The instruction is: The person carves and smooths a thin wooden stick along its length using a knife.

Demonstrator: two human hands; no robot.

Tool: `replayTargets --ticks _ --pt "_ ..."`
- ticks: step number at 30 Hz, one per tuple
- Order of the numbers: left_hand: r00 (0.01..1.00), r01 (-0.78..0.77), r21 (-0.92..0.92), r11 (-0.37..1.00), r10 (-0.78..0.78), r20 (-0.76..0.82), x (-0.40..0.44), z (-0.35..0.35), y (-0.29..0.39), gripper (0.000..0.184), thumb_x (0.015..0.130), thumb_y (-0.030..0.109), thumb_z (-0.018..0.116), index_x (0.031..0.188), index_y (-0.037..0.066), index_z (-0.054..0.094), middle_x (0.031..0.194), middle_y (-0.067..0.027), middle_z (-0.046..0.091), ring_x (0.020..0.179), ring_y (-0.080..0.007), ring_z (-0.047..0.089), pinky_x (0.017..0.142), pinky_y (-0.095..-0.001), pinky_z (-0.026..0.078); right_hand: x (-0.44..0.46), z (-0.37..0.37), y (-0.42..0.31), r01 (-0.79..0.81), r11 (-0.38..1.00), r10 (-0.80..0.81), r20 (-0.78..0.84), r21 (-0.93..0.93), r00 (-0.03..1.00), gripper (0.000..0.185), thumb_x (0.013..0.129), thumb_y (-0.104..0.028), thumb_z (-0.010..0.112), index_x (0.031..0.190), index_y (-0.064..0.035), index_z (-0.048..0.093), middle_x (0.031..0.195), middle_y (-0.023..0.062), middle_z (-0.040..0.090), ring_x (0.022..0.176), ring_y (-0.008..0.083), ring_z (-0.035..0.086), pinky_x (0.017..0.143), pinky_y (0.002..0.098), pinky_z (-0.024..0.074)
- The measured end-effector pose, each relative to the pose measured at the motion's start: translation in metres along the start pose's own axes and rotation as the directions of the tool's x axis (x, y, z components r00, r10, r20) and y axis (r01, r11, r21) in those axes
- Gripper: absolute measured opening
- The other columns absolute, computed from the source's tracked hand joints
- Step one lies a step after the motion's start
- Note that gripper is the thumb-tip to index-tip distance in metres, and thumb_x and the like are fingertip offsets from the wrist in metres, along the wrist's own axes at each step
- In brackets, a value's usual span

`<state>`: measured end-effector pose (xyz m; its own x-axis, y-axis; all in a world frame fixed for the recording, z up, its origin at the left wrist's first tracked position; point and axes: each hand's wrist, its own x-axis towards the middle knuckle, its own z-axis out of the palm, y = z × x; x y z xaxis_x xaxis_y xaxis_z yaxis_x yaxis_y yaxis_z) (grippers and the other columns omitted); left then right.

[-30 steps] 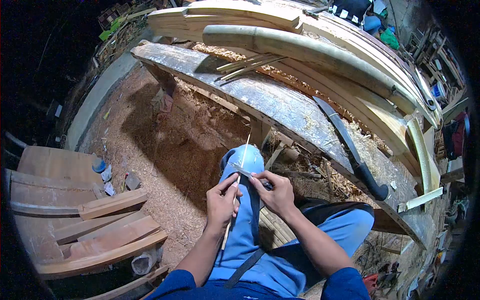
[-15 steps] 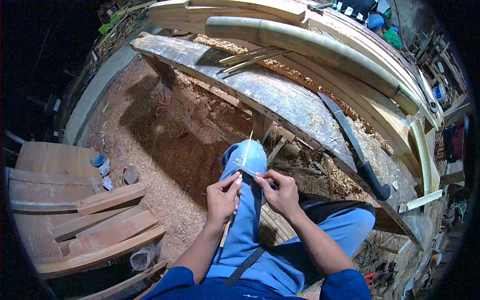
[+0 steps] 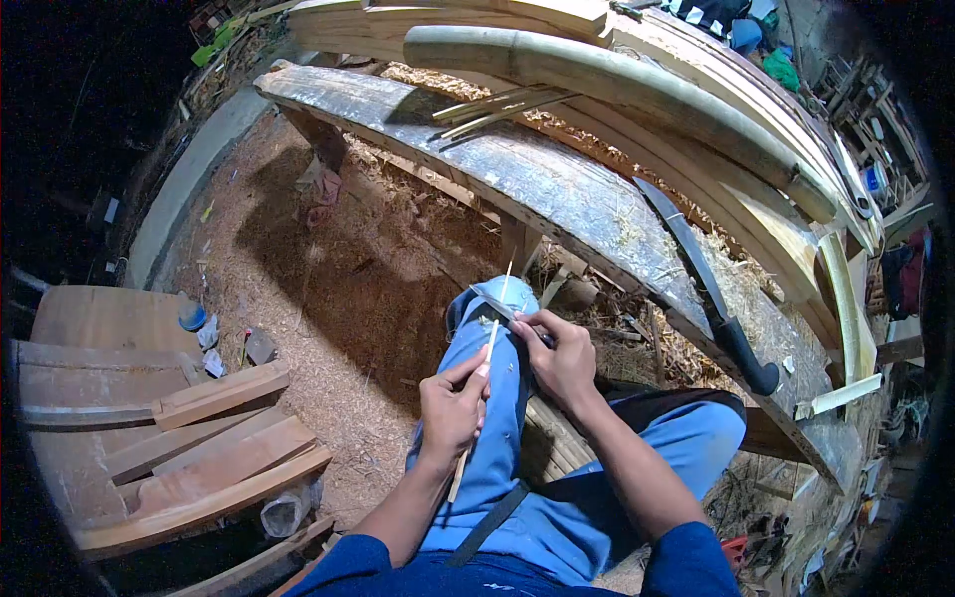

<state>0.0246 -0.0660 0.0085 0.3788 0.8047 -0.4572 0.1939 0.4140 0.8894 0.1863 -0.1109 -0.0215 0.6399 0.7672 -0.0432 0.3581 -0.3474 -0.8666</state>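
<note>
My left hand is closed around a thin bamboo stick, whose pale tip points up and away from me. In my right hand is a small knife, its blade slanting to the upper left across the stick. Whether the edge touches the stick I cannot tell. Both hands are above my blue-trousered knee, where pale shavings cling to the cloth. The knife's handle is mostly hidden by my right fingers.
A worn plank bench crosses ahead, carrying a large dark-handled knife and several bamboo strips. Behind it lies a thick bamboo pole. Cut wood pieces are stacked at left, and shavings cover the floor.
The knife blade has moved farther up the stick toward its tip and tilted from nearly level to a steeper slant. My left hand has shifted slightly down toward me.
</note>
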Motion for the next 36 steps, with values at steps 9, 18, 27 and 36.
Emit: replayTargets --ticks 9,18,27,36 --pt "1.0 0.011 -0.015 1.0 -0.011 0.024 -0.003 0.0 -0.001 0.029 0.098 0.009 0.061 0.126 0.003 0.067 0.07 -0.0024 0.06 0.041 -0.005 0.044 0.035 -0.021 0.032 0.001 -0.006 0.003 0.007 0.998 -0.011 -0.071 -0.061 0.997 0.024 0.09 -0.038 0.07 0.1 -0.0166 0.076 0.088 0.0143 0.073 0.081 0.0374 0.07 0.068 0.0457 0.0547" --pt "0.999 0.019 -0.087 0.996 -0.017 0.029 0.006 0.002 -0.003 0.028 0.099 0.01 0.062 0.124 0.0 0.067 0.068 -0.0033 0.06 0.039 -0.0054 0.042 0.033 -0.0215 0.031 -0.035 -0.01 -0.008 0.099 0.992 -0.099 0.006 -0.078 0.995 0.019 0.087 -0.026 0.076 0.097 -0.0103 0.076 0.088 0.0128 0.074 0.079 0.0297 0.073 0.066 0.0366 0.0546" --pt "0.999 -0.027 -0.033 0.999 0.028 0.031 0.008 0.002 -0.002 0.029 0.099 0.008 0.061 0.126 0.001 0.067 0.068 -0.0026 0.059 0.039 -0.0044 0.042 0.034 -0.0219 0.03 -0.03 0.002 -0.006 0.177 0.973 -0.19 -0.078 -0.147 0.979 0.021 0.09 -0.036 0.071 0.092 -0.0155 0.073 0.078 0.0124 0.068 0.068 0.0356 0.067 0.056 0.0472 0.0502" --pt "0.997 0.018 -0.028 0.999 -0.016 0.07 -0.007 0.007 -0.007 0.029 0.098 0.008 0.061 0.126 0.0 0.067 0.068 -0.0016 0.06 0.04 -0.0041 0.041 0.035 -0.0215 0.03 0.003 -0.004 -0.003 0.037 0.99 -0.053 -0.119 -0.135 0.991 0.025 0.091 -0.037 0.069 0.097 -0.0127 0.074 0.089 0.0155 0.072 0.079 0.0386 0.069 0.065 0.0484 0.0536"
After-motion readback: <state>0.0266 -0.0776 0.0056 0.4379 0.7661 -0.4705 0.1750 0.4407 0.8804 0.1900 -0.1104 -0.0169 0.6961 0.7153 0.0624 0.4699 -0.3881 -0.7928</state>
